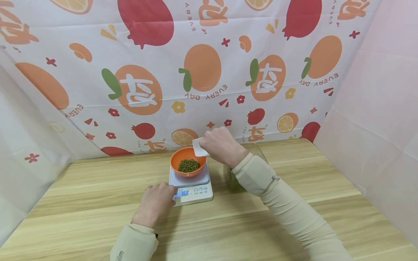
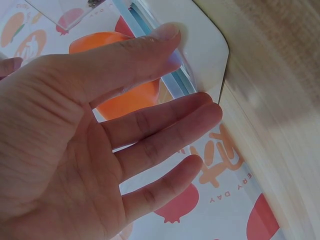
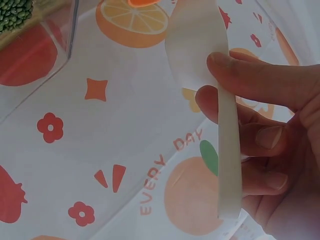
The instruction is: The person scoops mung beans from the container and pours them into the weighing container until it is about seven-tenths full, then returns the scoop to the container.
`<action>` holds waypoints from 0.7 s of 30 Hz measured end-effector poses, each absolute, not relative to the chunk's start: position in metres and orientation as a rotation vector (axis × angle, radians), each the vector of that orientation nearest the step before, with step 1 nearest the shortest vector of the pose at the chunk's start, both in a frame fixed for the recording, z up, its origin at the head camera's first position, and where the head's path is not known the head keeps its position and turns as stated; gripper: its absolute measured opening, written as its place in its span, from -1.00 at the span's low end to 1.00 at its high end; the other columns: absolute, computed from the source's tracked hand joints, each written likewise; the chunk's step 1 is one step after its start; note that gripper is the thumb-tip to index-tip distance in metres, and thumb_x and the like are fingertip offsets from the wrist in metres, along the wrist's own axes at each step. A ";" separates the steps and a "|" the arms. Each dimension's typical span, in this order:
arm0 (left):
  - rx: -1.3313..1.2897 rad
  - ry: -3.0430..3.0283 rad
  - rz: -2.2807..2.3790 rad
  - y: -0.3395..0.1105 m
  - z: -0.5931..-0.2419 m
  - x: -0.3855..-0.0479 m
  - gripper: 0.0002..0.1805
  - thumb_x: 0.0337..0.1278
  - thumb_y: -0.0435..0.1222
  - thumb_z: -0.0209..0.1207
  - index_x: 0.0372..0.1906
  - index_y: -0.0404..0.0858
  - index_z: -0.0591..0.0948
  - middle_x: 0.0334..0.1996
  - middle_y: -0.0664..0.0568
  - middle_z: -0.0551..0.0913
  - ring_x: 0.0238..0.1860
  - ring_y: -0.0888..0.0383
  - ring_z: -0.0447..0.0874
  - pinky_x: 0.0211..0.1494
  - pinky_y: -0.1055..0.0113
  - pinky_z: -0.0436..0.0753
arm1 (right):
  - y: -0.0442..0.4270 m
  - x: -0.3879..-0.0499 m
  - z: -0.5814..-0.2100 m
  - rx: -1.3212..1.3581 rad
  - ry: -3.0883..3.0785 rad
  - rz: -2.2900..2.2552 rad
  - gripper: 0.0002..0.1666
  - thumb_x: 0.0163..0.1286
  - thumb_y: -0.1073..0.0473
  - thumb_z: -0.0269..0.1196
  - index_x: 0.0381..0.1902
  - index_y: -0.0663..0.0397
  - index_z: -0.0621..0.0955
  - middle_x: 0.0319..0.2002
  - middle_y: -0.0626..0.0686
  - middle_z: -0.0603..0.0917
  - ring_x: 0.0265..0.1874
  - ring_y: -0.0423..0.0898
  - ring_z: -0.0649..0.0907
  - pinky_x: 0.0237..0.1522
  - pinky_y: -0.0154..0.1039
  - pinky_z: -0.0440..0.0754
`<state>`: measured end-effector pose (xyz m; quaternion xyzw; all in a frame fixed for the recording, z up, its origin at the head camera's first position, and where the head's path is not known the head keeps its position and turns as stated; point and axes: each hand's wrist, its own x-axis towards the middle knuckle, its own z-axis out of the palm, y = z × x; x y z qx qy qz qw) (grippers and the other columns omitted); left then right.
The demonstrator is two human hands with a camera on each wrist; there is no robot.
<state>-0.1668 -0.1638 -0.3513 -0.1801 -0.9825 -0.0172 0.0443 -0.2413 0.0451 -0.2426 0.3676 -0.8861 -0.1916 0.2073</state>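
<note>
An orange bowl [image 1: 186, 173] with green mung beans [image 1: 188, 165] in it stands on a white kitchen scale [image 1: 202, 197], whose display reads about 36.8. My right hand [image 1: 223, 145] grips a white scoop [image 1: 198, 147] by its handle, the head tilted over the bowl's right rim. In the right wrist view, thumb and fingers pinch the scoop [image 3: 230, 150] near its head. At the scale's front left corner is my left hand [image 1: 158, 201]. Its thumb touches the scale's edge, and the other fingers [image 2: 170, 130] are loosely extended, holding nothing.
A clear container [image 1: 259, 152] of green beans [image 1: 236, 184] stands right of the scale, partly hidden by my right forearm. The wooden table [image 1: 98, 195] meets a fruit-print curtain [image 1: 169, 72] at the back. A pale curtain [image 1: 375, 127] hangs on the right.
</note>
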 end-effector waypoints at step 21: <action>-0.532 -3.033 -0.088 -0.164 -0.350 -0.168 -0.81 -0.04 -0.36 0.51 -0.27 -0.26 0.75 -0.41 -0.05 0.72 -0.47 0.08 0.62 -0.34 0.09 0.65 | 0.067 -0.246 -0.242 1.028 -2.588 -0.208 -0.86 0.20 0.38 0.40 -0.41 0.02 0.77 -0.56 -0.04 0.66 -0.58 -0.12 0.52 -0.53 -0.25 0.52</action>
